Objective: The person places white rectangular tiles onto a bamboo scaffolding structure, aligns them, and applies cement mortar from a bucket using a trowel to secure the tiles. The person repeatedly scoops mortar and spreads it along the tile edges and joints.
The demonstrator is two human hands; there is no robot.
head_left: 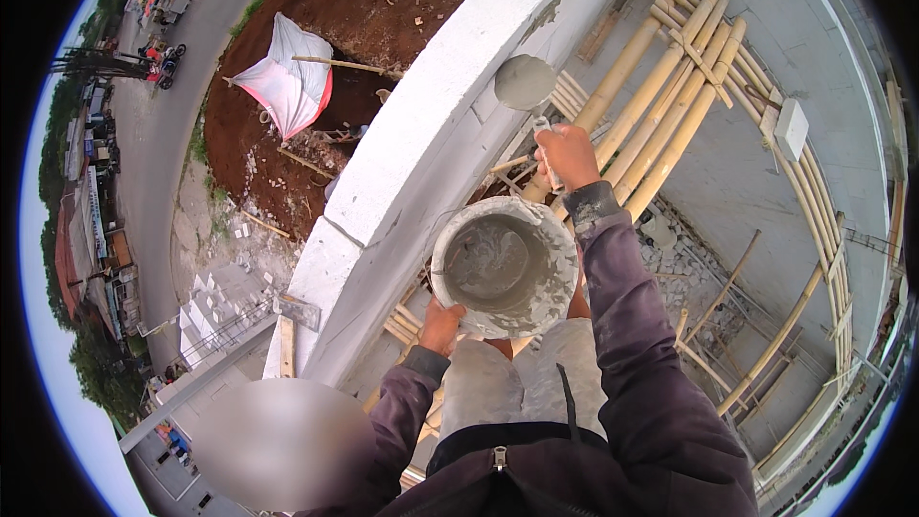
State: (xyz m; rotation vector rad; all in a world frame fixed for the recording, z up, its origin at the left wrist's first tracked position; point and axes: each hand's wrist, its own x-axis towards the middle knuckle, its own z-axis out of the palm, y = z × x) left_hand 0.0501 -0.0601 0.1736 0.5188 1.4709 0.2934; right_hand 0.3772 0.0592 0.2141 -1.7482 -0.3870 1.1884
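Note:
My right hand [569, 157] is closed around the handle of a trowel, raised beyond the bucket. Grey wet mortar coats the rounded trowel blade [525, 82], which is held beside the inner face of the white block wall [421, 124]. In front of my thighs is a bucket [555, 316] with mortar-smeared sides. Wet grey mortar [488, 258] lies inside it, its surface scooped and uneven. My left hand [442, 327] grips the near left side of the bucket, the fingers partly hidden.
Bamboo poles [661, 86] form a scaffold at right, high above rubble [670, 249]. A wooden-handled tool with a flat metal head [297, 310] rests on the wall top. A block piece [791, 128] sits on poles. Beyond the wall are red soil, a tarp [287, 77] and stacked blocks [225, 311].

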